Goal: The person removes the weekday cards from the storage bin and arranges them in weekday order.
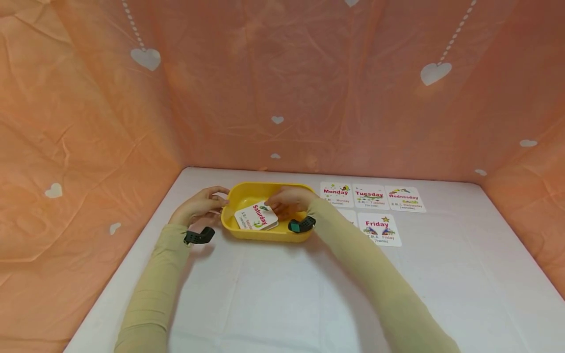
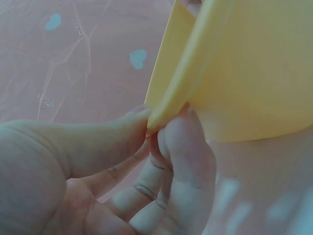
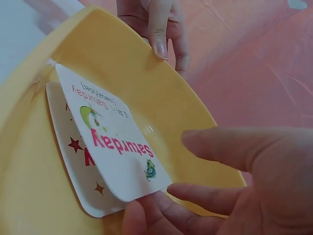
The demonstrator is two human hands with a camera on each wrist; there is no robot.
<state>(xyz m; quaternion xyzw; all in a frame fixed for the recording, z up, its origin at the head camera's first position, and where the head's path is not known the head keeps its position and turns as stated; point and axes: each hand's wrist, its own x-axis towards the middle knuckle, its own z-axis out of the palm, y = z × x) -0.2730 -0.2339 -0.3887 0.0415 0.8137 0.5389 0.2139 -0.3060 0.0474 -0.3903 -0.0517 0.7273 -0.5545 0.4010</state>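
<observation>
My left hand pinches the left rim of a yellow plastic tray between thumb and fingers. Inside the tray lies a Saturday card, partly over another white card with stars and red print, whose word is mostly covered. My right hand reaches into the tray. In the right wrist view its fingertips touch the lower edge of the cards, while the thumb is raised apart from them.
Right of the tray, Monday, Tuesday and Wednesday cards lie in a row on the white table. Below them are a Friday card and a card mostly hidden by my right arm. Orange cloth surrounds the table's back and sides.
</observation>
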